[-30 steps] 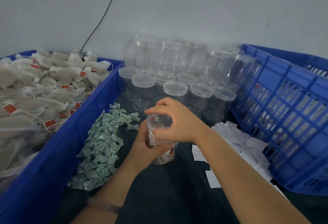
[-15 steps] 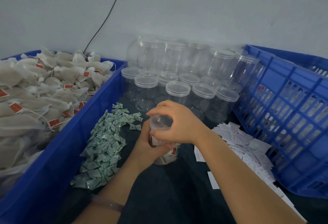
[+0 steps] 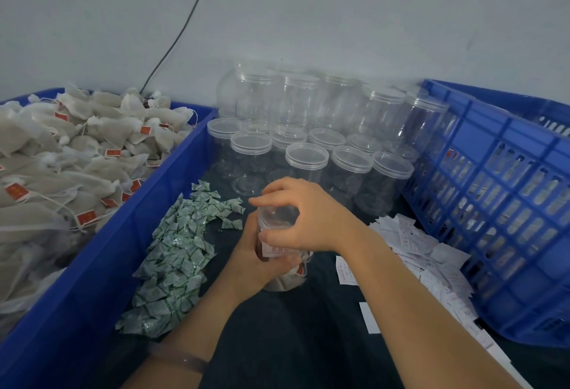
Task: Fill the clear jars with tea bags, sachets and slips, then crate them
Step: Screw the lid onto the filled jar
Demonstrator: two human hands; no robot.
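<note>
Right hand (image 3: 311, 219): your fingers curl over the lid (image 3: 277, 213), tips on its rim, placed to twist it closed
Left hand (image 3: 259, 265): you wrap it round the jar (image 3: 285, 282) body, bracing against the turn
Jar: upright on the dark surface (image 3: 293, 342), centre, 1 printed slip (image 3: 277, 250) showing through its wall
Sachets (image 3: 175, 259): heaped just left, within reach
Loose slips (image 3: 413, 243): scattered just right
Empty jars (image 3: 308, 157): stacked behind in 2 tiers
Crate (image 3: 493, 203): far right, ready for capped jars

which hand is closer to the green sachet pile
Left. The left hand grips the jar right beside the green sachet pile; the right hand sits on the lid, farther off, toward the paper slips.
</note>
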